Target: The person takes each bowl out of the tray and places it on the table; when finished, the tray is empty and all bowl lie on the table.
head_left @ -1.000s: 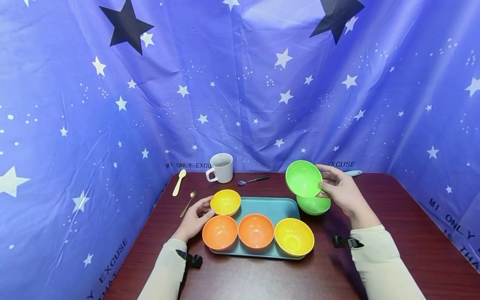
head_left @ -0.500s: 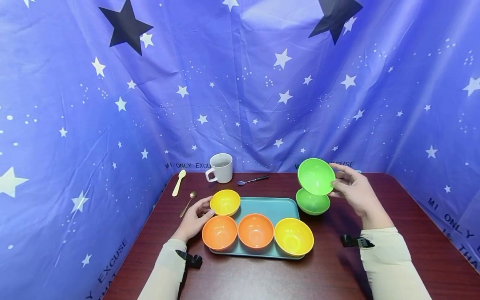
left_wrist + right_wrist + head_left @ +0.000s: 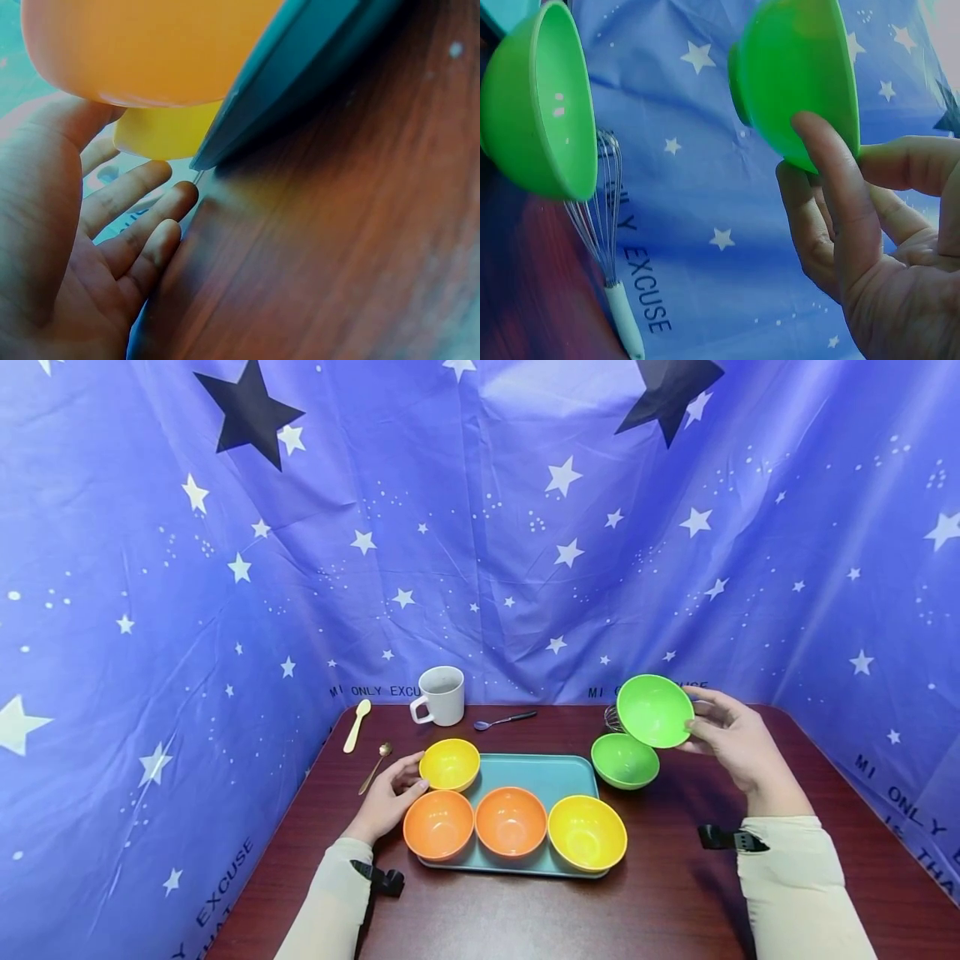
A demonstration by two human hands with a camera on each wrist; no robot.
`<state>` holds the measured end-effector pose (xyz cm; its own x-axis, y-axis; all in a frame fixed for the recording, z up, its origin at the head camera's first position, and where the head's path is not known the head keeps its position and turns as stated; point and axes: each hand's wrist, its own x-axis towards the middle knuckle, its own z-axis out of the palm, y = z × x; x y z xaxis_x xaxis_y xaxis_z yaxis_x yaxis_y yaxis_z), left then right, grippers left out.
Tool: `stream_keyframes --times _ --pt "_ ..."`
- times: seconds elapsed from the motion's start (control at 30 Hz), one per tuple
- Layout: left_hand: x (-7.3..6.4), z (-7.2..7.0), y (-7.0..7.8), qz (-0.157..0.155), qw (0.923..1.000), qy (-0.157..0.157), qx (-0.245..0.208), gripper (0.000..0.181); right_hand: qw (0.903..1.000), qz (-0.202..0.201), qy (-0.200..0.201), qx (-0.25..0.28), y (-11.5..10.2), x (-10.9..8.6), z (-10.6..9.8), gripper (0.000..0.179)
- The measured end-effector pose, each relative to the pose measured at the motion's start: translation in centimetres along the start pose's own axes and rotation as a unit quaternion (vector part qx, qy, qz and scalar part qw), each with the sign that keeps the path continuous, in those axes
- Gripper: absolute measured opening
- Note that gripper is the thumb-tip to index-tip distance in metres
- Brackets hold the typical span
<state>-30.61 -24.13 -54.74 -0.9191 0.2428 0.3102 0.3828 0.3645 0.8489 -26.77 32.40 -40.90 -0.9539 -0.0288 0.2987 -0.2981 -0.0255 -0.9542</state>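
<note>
My right hand (image 3: 738,747) pinches the rim of a bright green bowl (image 3: 655,711), holding it tilted above the table. Below and slightly left of it, a second green bowl (image 3: 625,762) stands by the right end of a teal tray (image 3: 536,770). At the tray's left, my left hand (image 3: 388,802) lies beside a yellow bowl (image 3: 450,764), fingers loosely spread. In the left wrist view these fingers (image 3: 142,187) are not curled round any bowl. Along the tray's front sit two orange bowls (image 3: 438,825) and another yellow bowl (image 3: 587,833).
A whisk (image 3: 622,300) lies behind the green bowls, partly hidden in the head view. At the back are a grey-white mug (image 3: 442,696), a dark-handled spoon (image 3: 506,721), a pale yellow spoon (image 3: 357,727) and a gold-coloured spoon (image 3: 375,768). A star-patterned curtain (image 3: 480,527) encloses the table.
My right hand has carried the green bowl to the right, away from above the second green bowl. Part of the whisk has come into sight. The left hand has stayed in place.
</note>
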Motion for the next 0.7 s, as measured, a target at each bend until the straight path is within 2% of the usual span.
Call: stream_keyframes --times 0.2,0.33,0.7 --pt "0.0 0.0 0.2 -0.002 1.0 -0.001 -0.002 0.055 0.9999 0.008 0.013 0.005 0.3 -0.1 -1.2 0.054" --pt "0.0 0.0 0.2 -0.002 1.0 -0.002 -0.001 0.055 0.9997 0.009 0.018 -0.011 0.6 -0.2 -1.7 0.053" --pt "0.0 0.0 0.2 -0.009 0.9999 -0.002 -0.004 0.055 0.9995 0.03 0.006 -0.009 1.8 -0.4 -4.3 0.051"
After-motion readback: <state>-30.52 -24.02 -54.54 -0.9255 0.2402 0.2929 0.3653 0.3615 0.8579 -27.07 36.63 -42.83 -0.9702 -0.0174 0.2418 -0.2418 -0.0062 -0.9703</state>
